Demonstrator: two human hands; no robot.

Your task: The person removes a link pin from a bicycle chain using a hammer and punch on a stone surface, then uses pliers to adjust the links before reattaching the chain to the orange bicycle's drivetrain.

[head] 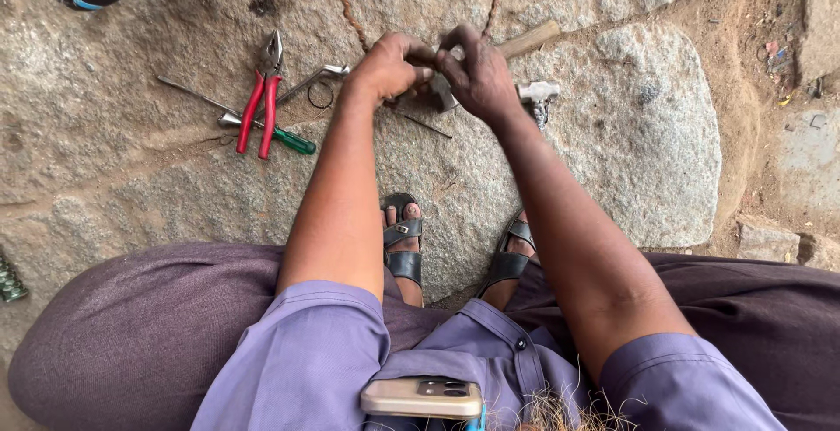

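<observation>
Hands: left hand (385,65) and right hand (475,70) pressed together, fingertips pinching a small metal piece (440,91), mostly hidden.
Piece location: far centre, just above the stone slab (630,151).
Chain (343,4): runs far from the hands.
Left side: red-handled pliers (260,109), green-handled screwdriver (278,137), metal ring (320,95).
Right side: hammer (528,42), just beyond the right hand.
Near: 2 sandalled feet.

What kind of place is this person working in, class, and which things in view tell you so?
Probably an outdoor, ground-level repair spot. The person squats on rough stone slabs edged with bare dirt. Hand tools lie loose on the stone: red-handled pliers, a green-handled screwdriver and a wooden-handled hammer.
</observation>
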